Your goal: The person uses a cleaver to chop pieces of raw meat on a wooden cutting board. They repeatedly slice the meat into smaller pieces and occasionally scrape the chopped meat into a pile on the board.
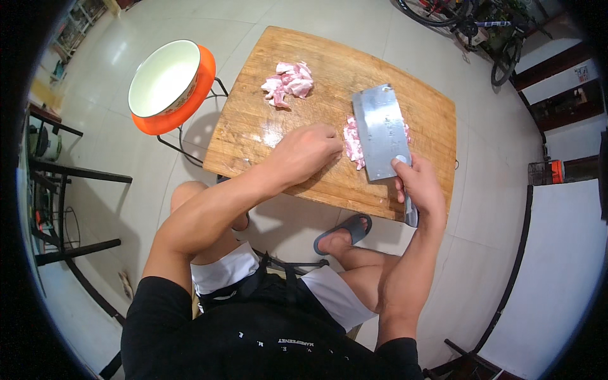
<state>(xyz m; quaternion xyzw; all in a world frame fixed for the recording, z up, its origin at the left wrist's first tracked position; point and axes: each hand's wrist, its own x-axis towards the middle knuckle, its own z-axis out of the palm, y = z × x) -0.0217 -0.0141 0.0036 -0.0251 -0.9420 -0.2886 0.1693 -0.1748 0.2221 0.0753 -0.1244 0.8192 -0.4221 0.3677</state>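
Note:
My right hand (418,183) grips the handle of a broad cleaver (380,130), its blade leaning over a heap of finely cut raw meat (353,142). Pink and white bits show on both sides of the blade, which hides the middle of the heap. Just left of that meat, my left hand (307,152) is closed with its fingers curled low at the board; whatever they may hold is hidden. Farther back on the wooden chopping board (244,130) lies a separate pile of larger raw meat pieces (288,83).
A white enamel basin (168,79) rests on an orange round stool (206,76) left of the board. Dark metal stool legs (82,171) stick out at the far left. A bicycle (472,28) stands at the back right. My slippered foot (345,234) is below the board's near edge.

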